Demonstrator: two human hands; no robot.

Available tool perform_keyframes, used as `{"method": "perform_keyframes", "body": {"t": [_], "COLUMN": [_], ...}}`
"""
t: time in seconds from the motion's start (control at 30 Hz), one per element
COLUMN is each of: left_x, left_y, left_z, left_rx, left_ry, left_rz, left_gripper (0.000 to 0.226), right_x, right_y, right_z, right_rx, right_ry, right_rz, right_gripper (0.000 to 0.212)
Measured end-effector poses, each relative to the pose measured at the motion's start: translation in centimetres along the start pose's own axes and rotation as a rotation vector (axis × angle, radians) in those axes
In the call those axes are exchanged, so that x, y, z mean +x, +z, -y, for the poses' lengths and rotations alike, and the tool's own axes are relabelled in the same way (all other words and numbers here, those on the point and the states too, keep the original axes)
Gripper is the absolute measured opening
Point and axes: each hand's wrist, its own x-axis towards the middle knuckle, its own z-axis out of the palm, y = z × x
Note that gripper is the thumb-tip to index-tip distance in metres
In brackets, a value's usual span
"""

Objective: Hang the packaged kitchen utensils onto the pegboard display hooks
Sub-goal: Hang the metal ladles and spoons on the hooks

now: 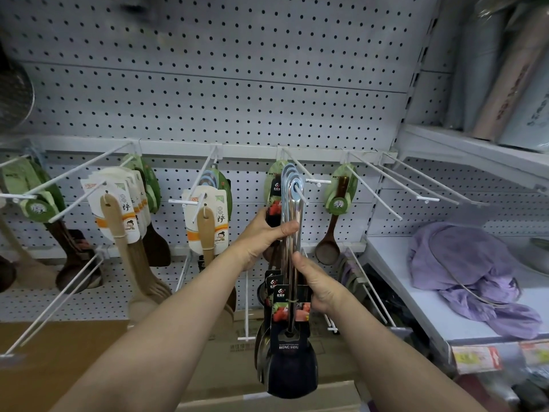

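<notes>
Two hands hold a bundle of steel utensils (292, 233) at the centre hook (300, 185).
Both forearms reach up from 6 o'clock. Left hand (264, 233) wraps fingers round the upper handles; right hand (318, 283), just below at 5 o'clock, grips the handles above the dark packaging cards (289, 307). Utensils hang upright, long axis 12 to 6, hanging holes on the hook, bowls down against the pegboard (208, 84).

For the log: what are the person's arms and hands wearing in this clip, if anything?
Nothing visible. Both forearms are bare up to the frame edge, with no sleeves showing. The left hand and right hand have no gloves, and no rings, watch or bracelets can be seen.
</notes>
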Motion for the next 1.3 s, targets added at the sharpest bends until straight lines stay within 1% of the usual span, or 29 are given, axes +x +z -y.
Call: {"method": "perform_keyframes", "body": {"t": [0.13, 0.23, 0.27, 0.33, 0.37, 0.4, 0.53, 0.67, 0.8, 0.9, 0.97, 1.03, 1.13, 1.2, 1.23, 1.3], "left_x": [0.3, 0.3, 0.4, 0.7, 0.8, 1.0, 1.2, 1.3, 1.1, 1.1, 1.1, 1.2, 1.4, 1.6, 1.7, 1.8], "left_y": [-0.3, -0.5, -0.5, -0.4, -0.4, -0.4, -0.3, -0.2, 0.0, -0.1, -0.2, -0.4, -0.9, -1.2, -1.3, -1.3], "left_z": [-0.5, -1.2, -1.2, -1.3, -1.5, -1.6, -1.9, -1.5, -1.7, -1.3, -0.9, -0.5, -0.5, -0.6, -0.6, -0.4], "left_rx": [0.127, 0.167, 0.159, 0.1, 0.069, 0.057, 0.047, 0.033, 0.017, 0.025, 0.053, 0.082, 0.097, 0.1, 0.104, 0.104], "left_ry": [-0.003, 0.015, 0.027, 0.046, 0.049, 0.055, 0.064, 0.076, 0.084, 0.043, 0.015, -0.001, -0.027, -0.035, -0.034, -0.041], "left_rz": [0.011, 0.02, 0.015, -0.017, -0.027, -0.027, -0.027, -0.054, -0.066, -0.031, -0.005, 0.008, 0.054, 0.082, 0.092, 0.089], "left_gripper": [0.125, 0.107, 0.11, 0.132, 0.138, 0.138, 0.122, 0.119, 0.116, 0.113, 0.107, 0.112, 0.129, 0.13, 0.128, 0.112], "right_x": [0.1, 0.1, 0.2, 0.2, 0.2, 0.2, -0.1, -0.4, -0.7, -0.5, -0.1, 0.2, 0.8, 1.7, 2.2, 2.8], "right_y": [-0.1, 0.1, 0.1, 0.2, 0.3, 0.3, 0.4, 0.6, 0.7, 0.1, -0.3, -0.4, -0.4, -0.5, -0.4, -0.2], "right_z": [-0.2, -0.1, -0.2, -0.4, -0.4, -0.5, -0.4, -0.3, 0.1, 0.1, 0.1, 0.2, 0.4, 0.0, -0.3, -0.7], "right_rx": [0.007, -0.005, 0.0, 0.033, 0.047, 0.056, 0.068, 0.071, 0.009, -0.044, -0.08, -0.125, -0.162, -0.152, -0.137, -0.109], "right_ry": [-0.02, -0.02, -0.009, 0.02, 0.03, 0.035, 0.02, 0.003, -0.008, 0.0, 0.028, 0.05, 0.068, 0.068, 0.069, 0.063], "right_rz": [0.017, 0.007, 0.0, -0.017, -0.026, -0.032, -0.038, -0.03, -0.017, -0.018, -0.021, -0.012, 0.02, 0.003, -0.017, -0.059], "right_gripper": [0.1, 0.106, 0.109, 0.112, 0.113, 0.112, 0.108, 0.109, 0.106, 0.101, 0.106, 0.104, 0.087, 0.095, 0.099, 0.098]}}
